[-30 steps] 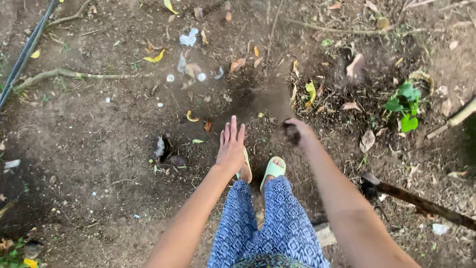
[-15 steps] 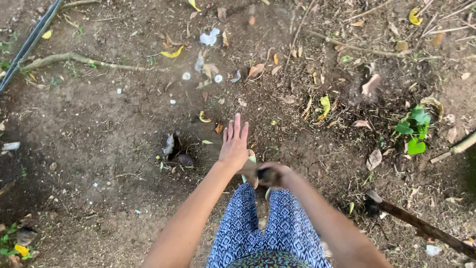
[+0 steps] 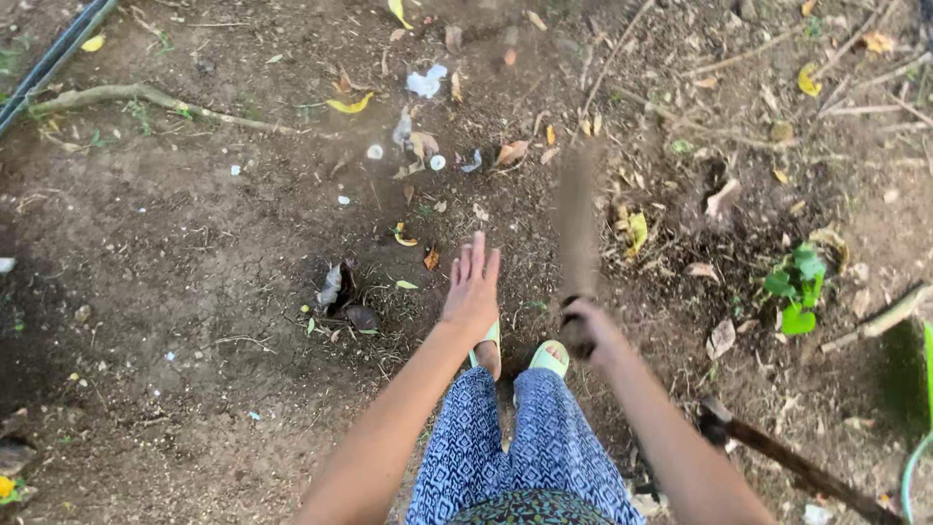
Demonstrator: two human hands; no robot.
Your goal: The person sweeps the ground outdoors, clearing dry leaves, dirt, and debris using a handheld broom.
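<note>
The right hand (image 3: 586, 329) is closed in a fist around the dark handle of a long, flat, brownish tool (image 3: 577, 228) (too blurred to say what kind), which points away from the person over the bare brown soil (image 3: 175, 282). The left hand (image 3: 472, 287) holds nothing, flat with fingers straight and together, above the pale green rubber sandals (image 3: 546, 358). A small green plant (image 3: 797, 287) stands well apart on the right.
</note>
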